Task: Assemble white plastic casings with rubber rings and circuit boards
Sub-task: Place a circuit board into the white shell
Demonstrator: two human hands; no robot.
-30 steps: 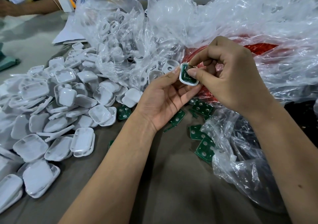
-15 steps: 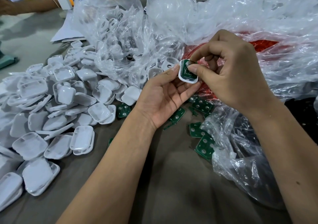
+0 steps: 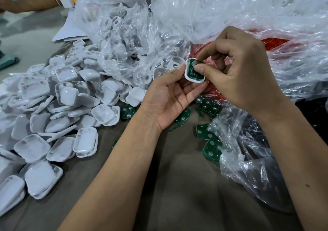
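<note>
Presently, at frame centre, the left hand (image 3: 168, 97) pinches a white casing (image 3: 194, 72) while the right hand (image 3: 236, 71) presses a green board (image 3: 194, 69) into it. Loose boards (image 3: 212, 148) lower right and piled casings (image 3: 53, 110) at left await assembly. No legible markings.

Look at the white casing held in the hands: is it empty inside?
No. The casing, held between the left hand and right hand, has a green circuit board seated in it.
</note>
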